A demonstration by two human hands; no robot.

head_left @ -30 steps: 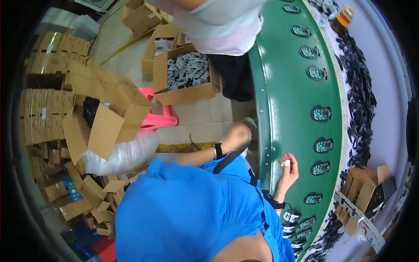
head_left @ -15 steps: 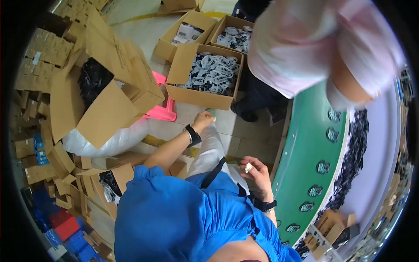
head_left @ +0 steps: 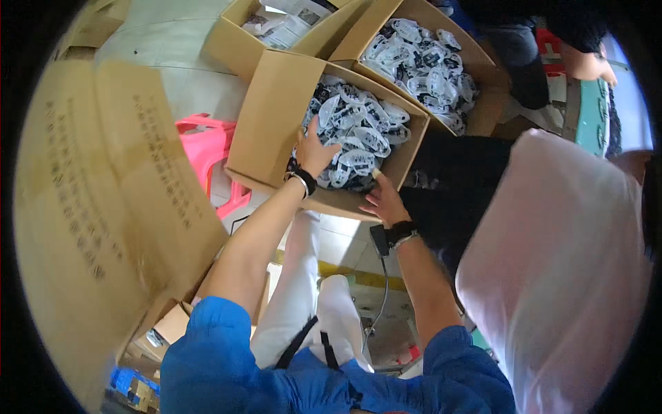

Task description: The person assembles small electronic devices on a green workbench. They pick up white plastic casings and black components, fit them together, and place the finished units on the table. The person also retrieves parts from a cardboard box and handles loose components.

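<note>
Inside the cardboard box in front of me, my left hand rests on a heap of small clear plastic packets. Its thumb stands apart from the fingers. The packets look rounded, with dark parts inside. At the box's near right rim is my right hand, fingers apart and touching the edge. A pale cover shows on one of its fingertips. Neither hand visibly lifts a packet.
Behind stands a second box of packets, beside a box with papers. A pink stool and a large carton are at left. A person in pale pink is close at right; another person's hand is beyond.
Both hands have moved forward to the packet box, which now appears nearer. The person in pink is now lower at right. The pale piece in my right fingers now shows as a fingertip cover.
</note>
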